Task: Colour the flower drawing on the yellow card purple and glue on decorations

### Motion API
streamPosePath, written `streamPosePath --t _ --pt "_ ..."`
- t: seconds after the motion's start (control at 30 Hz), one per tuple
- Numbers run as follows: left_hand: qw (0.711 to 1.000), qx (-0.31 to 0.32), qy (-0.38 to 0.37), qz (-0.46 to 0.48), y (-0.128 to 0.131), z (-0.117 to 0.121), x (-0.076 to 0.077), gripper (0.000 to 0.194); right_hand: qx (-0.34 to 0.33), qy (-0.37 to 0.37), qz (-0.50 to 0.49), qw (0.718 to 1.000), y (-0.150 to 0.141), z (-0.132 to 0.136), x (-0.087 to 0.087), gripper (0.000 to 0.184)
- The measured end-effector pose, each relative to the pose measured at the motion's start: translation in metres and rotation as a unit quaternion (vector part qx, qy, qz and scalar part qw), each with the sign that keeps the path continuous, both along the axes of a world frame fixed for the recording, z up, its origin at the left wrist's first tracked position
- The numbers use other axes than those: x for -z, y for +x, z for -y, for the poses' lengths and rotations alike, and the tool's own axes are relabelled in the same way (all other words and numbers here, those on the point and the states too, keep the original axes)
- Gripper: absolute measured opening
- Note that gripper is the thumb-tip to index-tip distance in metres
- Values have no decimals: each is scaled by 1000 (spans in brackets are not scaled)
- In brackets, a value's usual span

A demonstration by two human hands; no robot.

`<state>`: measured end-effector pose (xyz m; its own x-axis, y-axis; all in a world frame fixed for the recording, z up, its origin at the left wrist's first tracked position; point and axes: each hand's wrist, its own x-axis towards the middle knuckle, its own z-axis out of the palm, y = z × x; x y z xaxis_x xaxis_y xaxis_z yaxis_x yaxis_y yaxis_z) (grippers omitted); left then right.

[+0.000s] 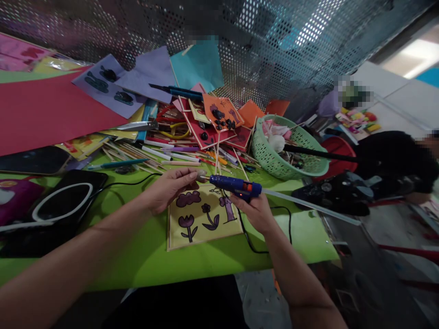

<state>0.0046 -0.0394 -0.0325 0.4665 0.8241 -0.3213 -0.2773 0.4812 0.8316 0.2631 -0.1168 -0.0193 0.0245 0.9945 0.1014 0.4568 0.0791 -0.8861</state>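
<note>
My right hand (255, 212) is wrapped round the handle of a blue hot glue gun (228, 183), whose small red light is lit. A long translucent glue stick (312, 205) sticks out of its back end. The nozzle points left, at the fingertips of my left hand (174, 187). Those fingers are pinched on a small pale thing, too small to name. Below both hands lies a yellow card (214, 230) with a thin stick border, drawn with dark flowers, a cloud and a tree. The gun's black cord runs down beside the card.
A green table (144, 269) bears thin wooden sticks (128, 157), markers (156, 152), scissors (133, 125) and coloured cards (222, 114). A green basket (288, 167) stands at the right. To the left lie a black phone-like slab (99, 178) and red paper (44, 109). A person in black (394, 155) is at far right.
</note>
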Motion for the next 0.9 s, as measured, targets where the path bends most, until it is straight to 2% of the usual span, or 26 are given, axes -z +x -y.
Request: streamPosePath --t 0.27,0.57,0.73,0.9 --pt "999 17 30 -4 -3 -2 5 35 5 -4 13 1000 4 -1 3 34" --pt "1000 -4 8 2 -2 -2 4 41 -6 -5 -8 1000 0 -1 -1 29" --pt "1000 13 8 7 -3 -1 4 44 8 9 22 1000 4 -2 -1 30" --pt "1000 17 8 7 -2 0 4 40 -11 13 14 1000 6 -2 3 31"
